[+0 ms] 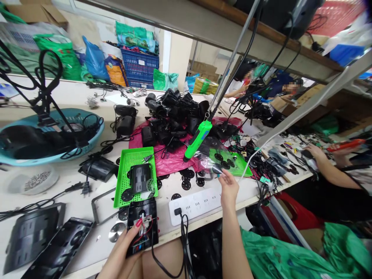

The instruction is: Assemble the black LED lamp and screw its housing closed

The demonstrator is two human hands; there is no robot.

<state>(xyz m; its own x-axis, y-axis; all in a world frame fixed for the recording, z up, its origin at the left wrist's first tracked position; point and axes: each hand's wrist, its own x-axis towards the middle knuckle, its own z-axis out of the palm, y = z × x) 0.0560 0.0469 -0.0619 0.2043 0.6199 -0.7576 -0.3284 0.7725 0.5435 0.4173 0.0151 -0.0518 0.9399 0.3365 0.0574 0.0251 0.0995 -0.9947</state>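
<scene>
While left hand clasps housing, right hand pinches disc

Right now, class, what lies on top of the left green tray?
On the green tray lies a black housing, with small black discs beside it. Whatever is under the housing stays hidden.

A long white workbench (heavily cluttered) runs under a wooden shelf, daylit cream wall behind.

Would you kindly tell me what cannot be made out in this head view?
- What the right hand pinches: too small, blurred.
- Wiring inside the black housing: partly hidden by the left hand.
- Contents of the blue basket: dark, tangled in cables.
- Co-workers' faces: blurred.
</scene>
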